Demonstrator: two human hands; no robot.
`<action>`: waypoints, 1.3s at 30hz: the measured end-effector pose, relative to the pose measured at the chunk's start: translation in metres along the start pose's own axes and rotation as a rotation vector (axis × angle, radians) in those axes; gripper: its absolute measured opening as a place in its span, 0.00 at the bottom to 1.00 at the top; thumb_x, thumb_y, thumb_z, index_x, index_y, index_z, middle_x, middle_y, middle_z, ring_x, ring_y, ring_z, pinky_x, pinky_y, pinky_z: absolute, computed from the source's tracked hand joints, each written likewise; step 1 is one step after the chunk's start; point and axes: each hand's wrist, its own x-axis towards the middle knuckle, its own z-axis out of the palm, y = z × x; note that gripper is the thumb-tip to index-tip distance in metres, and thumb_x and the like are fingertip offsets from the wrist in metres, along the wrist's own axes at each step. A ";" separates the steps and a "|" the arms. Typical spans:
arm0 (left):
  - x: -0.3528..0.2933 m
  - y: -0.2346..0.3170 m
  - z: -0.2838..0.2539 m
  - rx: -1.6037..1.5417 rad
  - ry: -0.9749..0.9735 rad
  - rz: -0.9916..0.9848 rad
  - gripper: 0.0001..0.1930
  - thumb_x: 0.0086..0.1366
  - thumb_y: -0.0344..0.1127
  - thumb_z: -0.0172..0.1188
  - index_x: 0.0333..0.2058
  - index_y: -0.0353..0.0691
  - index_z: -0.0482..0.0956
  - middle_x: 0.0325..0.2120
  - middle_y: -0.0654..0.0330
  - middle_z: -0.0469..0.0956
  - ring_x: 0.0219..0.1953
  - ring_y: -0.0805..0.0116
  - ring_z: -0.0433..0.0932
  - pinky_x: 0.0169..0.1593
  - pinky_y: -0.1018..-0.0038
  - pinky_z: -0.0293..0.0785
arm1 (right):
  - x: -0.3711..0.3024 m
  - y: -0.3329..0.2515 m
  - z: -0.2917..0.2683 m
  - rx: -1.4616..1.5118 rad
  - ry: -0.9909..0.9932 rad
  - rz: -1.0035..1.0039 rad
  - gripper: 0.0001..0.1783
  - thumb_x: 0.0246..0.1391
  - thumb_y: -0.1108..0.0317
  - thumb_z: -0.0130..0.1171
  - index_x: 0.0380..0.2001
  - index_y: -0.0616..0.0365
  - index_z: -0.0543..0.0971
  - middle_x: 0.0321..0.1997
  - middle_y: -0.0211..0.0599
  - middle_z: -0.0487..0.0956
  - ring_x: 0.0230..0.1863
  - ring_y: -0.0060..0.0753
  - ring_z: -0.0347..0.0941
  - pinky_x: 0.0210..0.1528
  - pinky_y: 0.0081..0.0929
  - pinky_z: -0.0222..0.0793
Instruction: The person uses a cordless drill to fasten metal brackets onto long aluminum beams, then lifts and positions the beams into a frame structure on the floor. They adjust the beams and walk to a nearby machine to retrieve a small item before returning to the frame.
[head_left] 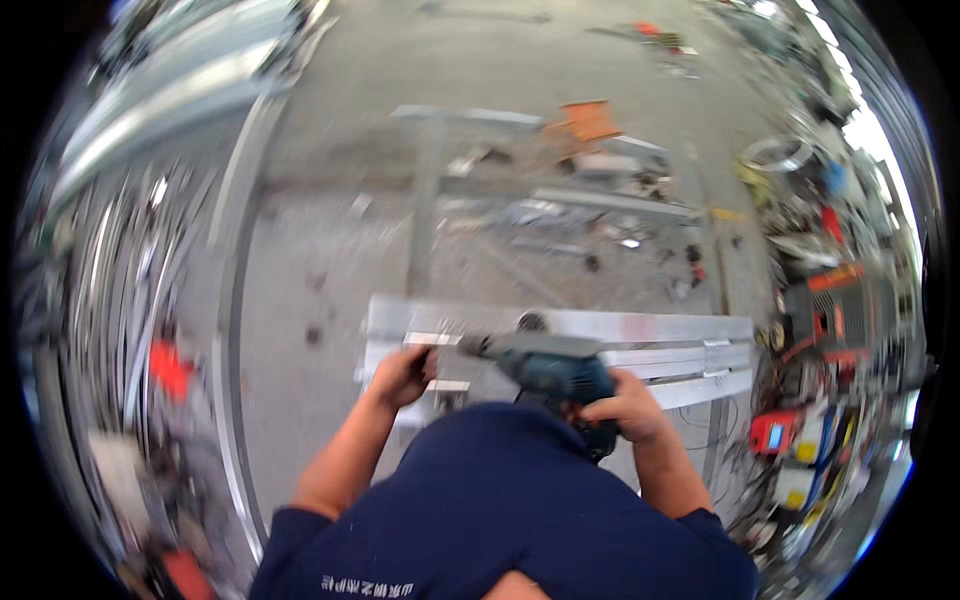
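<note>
A dark blue-green power drill [560, 370] lies level across my front, its chuck pointing left. My right hand [628, 405] is wrapped round its handle. To the left, my left hand [402, 376] is closed, fingers curled, just below the drill's tip; what it holds is blurred. A short bright metal piece [432, 339] shows between the left fingers and the chuck; whether the hand grips it I cannot tell. Beneath the drill run several pale flat metal bars [680, 328], side by side.
Long metal profiles [130, 270] lie piled at the left, beside a red object [171, 370]. An orange stool-like thing [590, 120] stands ahead among scraps. Tools and a red machine with a small screen [774, 433] crowd the right. A grey beam [232, 330] runs along the floor.
</note>
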 end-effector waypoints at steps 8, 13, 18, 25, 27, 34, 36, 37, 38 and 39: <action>-0.024 -0.004 0.055 -0.146 -0.049 0.122 0.12 0.70 0.42 0.56 0.38 0.37 0.76 0.27 0.63 0.71 0.31 0.71 0.68 0.37 0.73 0.68 | -0.011 0.004 0.013 0.144 -0.025 -0.091 0.30 0.27 0.70 0.73 0.40 0.72 0.77 0.30 0.48 0.80 0.32 0.41 0.79 0.37 0.34 0.77; -0.026 -0.012 0.075 -0.266 -0.064 0.111 0.14 0.69 0.43 0.57 0.38 0.36 0.76 0.26 0.63 0.71 0.30 0.71 0.70 0.36 0.74 0.69 | -0.012 0.004 0.015 0.081 0.055 -0.113 0.28 0.23 0.67 0.71 0.34 0.71 0.78 0.28 0.51 0.79 0.28 0.44 0.79 0.29 0.32 0.75; -0.024 -0.013 0.079 -0.243 -0.035 0.121 0.14 0.70 0.43 0.56 0.38 0.37 0.76 0.26 0.64 0.70 0.29 0.72 0.69 0.36 0.74 0.68 | -0.010 0.001 0.016 0.067 0.061 -0.084 0.29 0.24 0.67 0.71 0.35 0.71 0.78 0.29 0.51 0.80 0.28 0.44 0.79 0.30 0.32 0.75; -0.017 -0.016 0.067 -0.230 -0.053 0.132 0.13 0.70 0.43 0.56 0.39 0.38 0.77 0.26 0.65 0.70 0.27 0.74 0.66 0.33 0.75 0.65 | -0.001 -0.003 0.019 0.032 0.067 -0.079 0.30 0.25 0.68 0.72 0.38 0.71 0.78 0.30 0.49 0.80 0.29 0.42 0.79 0.32 0.32 0.76; -0.012 -0.017 0.067 -0.174 0.022 0.143 0.13 0.70 0.43 0.56 0.39 0.38 0.77 0.25 0.65 0.70 0.26 0.74 0.65 0.32 0.76 0.64 | 0.003 -0.004 0.016 -0.017 0.047 -0.074 0.29 0.27 0.72 0.71 0.40 0.71 0.77 0.31 0.47 0.81 0.31 0.40 0.79 0.36 0.33 0.76; 0.024 -0.035 0.052 -0.288 0.265 0.110 0.11 0.69 0.40 0.57 0.36 0.38 0.77 0.25 0.66 0.71 0.23 0.76 0.65 0.28 0.78 0.65 | 0.028 -0.018 0.029 -0.492 0.053 -0.011 0.33 0.35 0.77 0.65 0.52 0.67 0.74 0.41 0.40 0.81 0.43 0.27 0.76 0.50 0.28 0.71; 0.043 -0.047 0.041 -0.343 0.358 0.079 0.11 0.70 0.41 0.56 0.35 0.39 0.78 0.25 0.66 0.71 0.23 0.76 0.65 0.27 0.78 0.64 | 0.045 -0.022 0.036 -0.674 0.038 0.001 0.37 0.36 0.75 0.64 0.56 0.66 0.72 0.45 0.37 0.81 0.47 0.23 0.74 0.53 0.24 0.68; 0.054 -0.053 0.036 -0.372 0.404 0.062 0.11 0.70 0.41 0.56 0.35 0.39 0.78 0.24 0.66 0.70 0.23 0.76 0.64 0.27 0.78 0.64 | 0.056 -0.017 0.037 -0.764 0.044 -0.015 0.37 0.36 0.72 0.65 0.57 0.64 0.72 0.44 0.41 0.82 0.46 0.27 0.77 0.52 0.26 0.69; 0.066 -0.058 0.033 -0.391 0.503 0.025 0.11 0.70 0.42 0.54 0.33 0.42 0.77 0.23 0.66 0.70 0.21 0.75 0.64 0.25 0.78 0.63 | 0.067 -0.011 0.035 -0.843 0.041 0.008 0.38 0.37 0.71 0.65 0.57 0.62 0.72 0.42 0.45 0.82 0.45 0.32 0.79 0.51 0.27 0.70; 0.082 -0.070 0.016 -0.418 0.504 0.000 0.11 0.70 0.41 0.52 0.35 0.41 0.77 0.26 0.64 0.73 0.26 0.72 0.68 0.30 0.74 0.67 | 0.078 -0.008 0.036 -0.927 0.031 0.034 0.38 0.37 0.70 0.65 0.58 0.60 0.71 0.40 0.49 0.82 0.44 0.36 0.80 0.49 0.28 0.72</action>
